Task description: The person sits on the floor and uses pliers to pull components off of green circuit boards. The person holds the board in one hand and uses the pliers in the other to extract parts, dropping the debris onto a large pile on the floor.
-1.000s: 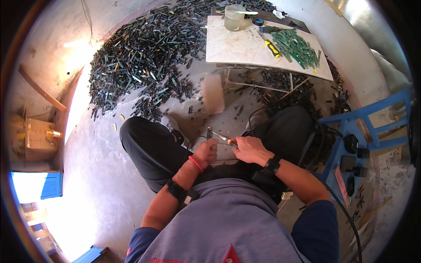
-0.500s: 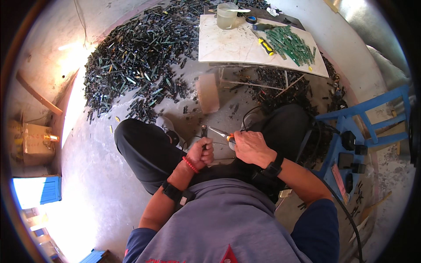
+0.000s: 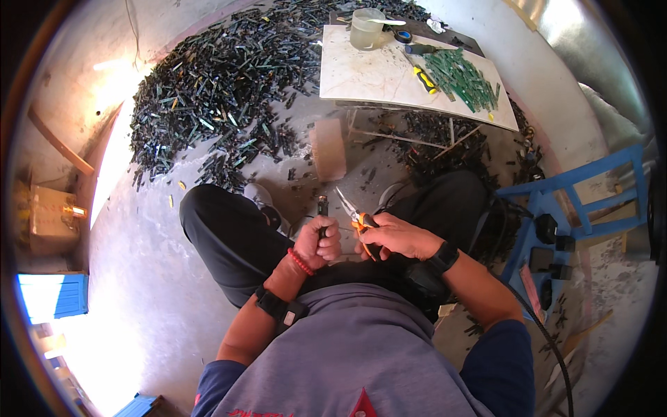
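My left hand [image 3: 318, 243], with a red bead bracelet at the wrist, is closed in a fist around a narrow dark strip [image 3: 322, 204]. The strip's upper end sticks up out of the fist; the rest is mostly hidden by the fingers. To its right, my right hand [image 3: 399, 238] grips long-nose pliers [image 3: 357, 215] with orange and black handles. Their metal jaws point up and a little left, slightly parted, with nothing visible between them. The jaws stand apart from the strip. Both hands are over my lap, between my knees.
A large heap of dark strips [image 3: 222, 90] covers the floor ahead. On a low white-topped table [image 3: 375, 76] are green strips [image 3: 458, 80], a yellow-and-black screwdriver [image 3: 424, 80], a tape roll [image 3: 403, 36] and a clear cup [image 3: 366, 31]. A blue chair [image 3: 583, 201] stands at right.
The pliers have swung away from the strip's top: their jaws pointed left at it before and now point upward. My right hand has shifted slightly right and down; my left fist keeps its hold.
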### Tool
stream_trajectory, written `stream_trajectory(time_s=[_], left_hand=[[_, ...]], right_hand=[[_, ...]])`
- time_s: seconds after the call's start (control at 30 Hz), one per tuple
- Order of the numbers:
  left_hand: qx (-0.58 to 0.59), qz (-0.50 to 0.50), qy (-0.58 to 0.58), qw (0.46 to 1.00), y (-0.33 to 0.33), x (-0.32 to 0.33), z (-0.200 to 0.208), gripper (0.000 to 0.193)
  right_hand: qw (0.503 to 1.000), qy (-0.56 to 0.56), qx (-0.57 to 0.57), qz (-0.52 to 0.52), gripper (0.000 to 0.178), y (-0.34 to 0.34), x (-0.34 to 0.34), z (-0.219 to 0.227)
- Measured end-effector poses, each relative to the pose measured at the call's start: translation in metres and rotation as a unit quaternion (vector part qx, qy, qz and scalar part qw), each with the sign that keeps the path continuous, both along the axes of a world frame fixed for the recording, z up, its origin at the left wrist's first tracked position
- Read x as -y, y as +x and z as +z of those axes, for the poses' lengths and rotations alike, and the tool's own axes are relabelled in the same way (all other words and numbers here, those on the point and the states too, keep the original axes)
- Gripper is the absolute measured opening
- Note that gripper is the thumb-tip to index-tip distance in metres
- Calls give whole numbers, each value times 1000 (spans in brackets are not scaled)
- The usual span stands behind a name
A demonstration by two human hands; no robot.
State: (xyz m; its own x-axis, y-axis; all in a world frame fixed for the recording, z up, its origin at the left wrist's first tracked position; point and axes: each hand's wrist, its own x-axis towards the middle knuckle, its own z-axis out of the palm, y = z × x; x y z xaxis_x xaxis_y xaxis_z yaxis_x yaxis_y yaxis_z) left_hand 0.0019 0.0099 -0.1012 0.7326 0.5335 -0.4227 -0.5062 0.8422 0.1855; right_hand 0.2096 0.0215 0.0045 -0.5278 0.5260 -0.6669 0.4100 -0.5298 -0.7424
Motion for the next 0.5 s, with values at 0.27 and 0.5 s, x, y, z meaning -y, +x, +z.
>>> stream_trajectory(time_s=[0.27,0.5], left_hand=[[60,-19,-2,998,0,1,4,27],[27,-35,5,999,1,3,11,26]], right_hand=[[997,-52,-42,-37,23,-4,-1,11],[997,-40,-35,-55,22,-7,-4,1]])
